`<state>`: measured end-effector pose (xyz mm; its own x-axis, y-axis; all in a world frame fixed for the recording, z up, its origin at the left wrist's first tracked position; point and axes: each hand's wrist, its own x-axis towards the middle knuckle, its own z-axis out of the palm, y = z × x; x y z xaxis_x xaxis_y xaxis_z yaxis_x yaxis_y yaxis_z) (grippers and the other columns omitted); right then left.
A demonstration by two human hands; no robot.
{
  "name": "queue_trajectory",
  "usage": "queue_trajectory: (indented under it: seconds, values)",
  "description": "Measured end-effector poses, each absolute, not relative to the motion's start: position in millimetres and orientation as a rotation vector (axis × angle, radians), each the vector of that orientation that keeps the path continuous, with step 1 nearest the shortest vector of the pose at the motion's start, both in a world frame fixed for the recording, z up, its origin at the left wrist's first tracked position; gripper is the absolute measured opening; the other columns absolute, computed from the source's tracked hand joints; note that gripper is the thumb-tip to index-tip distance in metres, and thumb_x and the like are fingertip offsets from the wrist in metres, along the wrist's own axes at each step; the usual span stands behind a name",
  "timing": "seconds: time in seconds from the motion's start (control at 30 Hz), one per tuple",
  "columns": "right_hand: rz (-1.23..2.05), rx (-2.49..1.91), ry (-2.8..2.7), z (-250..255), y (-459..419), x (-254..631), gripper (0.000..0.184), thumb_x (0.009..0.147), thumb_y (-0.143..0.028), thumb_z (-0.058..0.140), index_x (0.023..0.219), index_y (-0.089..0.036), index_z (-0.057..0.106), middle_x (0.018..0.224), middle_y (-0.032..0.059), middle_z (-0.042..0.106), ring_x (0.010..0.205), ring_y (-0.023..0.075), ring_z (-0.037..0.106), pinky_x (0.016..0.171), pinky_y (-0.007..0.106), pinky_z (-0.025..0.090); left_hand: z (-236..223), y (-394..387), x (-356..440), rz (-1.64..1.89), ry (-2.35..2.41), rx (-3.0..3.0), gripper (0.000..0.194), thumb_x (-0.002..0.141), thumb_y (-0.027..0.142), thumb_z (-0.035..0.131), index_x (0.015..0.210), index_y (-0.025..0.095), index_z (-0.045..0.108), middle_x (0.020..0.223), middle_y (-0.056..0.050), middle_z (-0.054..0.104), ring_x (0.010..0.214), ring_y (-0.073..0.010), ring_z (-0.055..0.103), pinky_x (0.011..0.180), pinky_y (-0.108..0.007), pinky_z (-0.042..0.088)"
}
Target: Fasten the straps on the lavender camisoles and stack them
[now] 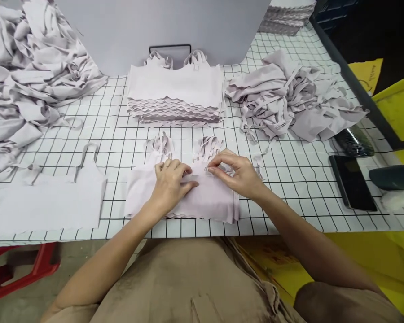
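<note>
A small stack of pale pinkish-grey strappy tops (208, 197) lies in front of me at the table's near edge, its thin straps (208, 147) bunched at the far side. My left hand (170, 181) rests on the stack's upper edge, fingers bent, with a gap between thumb and forefinger. To the right, my right hand (239, 172) pinches a shoulder strap by its small adjuster (206, 169) just above the top garment. One single top (50, 197) is spread flat to the left, its straps pointing away from me.
A taller stack of tops (175, 85) stands behind, against a grey panel (168, 27). Heaps of crumpled tops lie at left (30, 76) and right (289, 94). A phone (353, 183) and a dark bottle (393, 177) sit on the grid-patterned table (117, 134) at right.
</note>
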<state>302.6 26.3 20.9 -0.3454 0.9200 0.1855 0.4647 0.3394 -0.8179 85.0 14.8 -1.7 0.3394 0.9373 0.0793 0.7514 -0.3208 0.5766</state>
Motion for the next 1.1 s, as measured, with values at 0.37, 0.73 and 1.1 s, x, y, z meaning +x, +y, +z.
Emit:
queue_trajectory:
  seconds: [0.37, 0.73, 1.1]
  values:
    - [0.734, -1.089, -2.096, 4.1, 29.5, 284.5, 0.011, 0.091, -0.02, 0.065, 0.08, -0.022, 0.068, 0.074, 0.0022, 0.066, 0.082, 0.0202, 0.054, 0.082, 0.041, 0.044, -11.4, 14.9, 85.5, 0.738, 1.387, 2.128, 0.009, 0.085, 0.028, 0.077, 0.079, 0.023, 0.072, 0.075, 0.002, 0.068, 0.084, -0.019, 0.055, 0.089, -0.042, 0.025]
    - [0.627, -0.968, -2.242, -8.3, 35.4, 278.4, 0.013, 0.092, -0.014, 0.063, 0.082, -0.021, 0.066, 0.076, 0.0024, 0.067, 0.09, 0.0228, 0.053, 0.085, 0.045, 0.039, -20.8, 16.0, 85.0, 0.801, 1.391, 2.205, 0.015, 0.086, 0.029, 0.076, 0.073, 0.022, 0.071, 0.07, 0.002, 0.065, 0.077, -0.0176, 0.052, 0.088, -0.041, 0.026]
    - [0.644, -0.958, -2.204, -9.8, 36.9, 276.6, 0.013, 0.092, -0.016, 0.063, 0.082, -0.022, 0.068, 0.075, 0.0027, 0.068, 0.09, 0.0228, 0.053, 0.087, 0.046, 0.041, -21.7, 16.7, 86.1, 0.782, 1.4, 2.206, 0.018, 0.087, 0.03, 0.073, 0.071, 0.022, 0.071, 0.069, 0.002, 0.066, 0.076, -0.018, 0.051, 0.089, -0.042, 0.026]
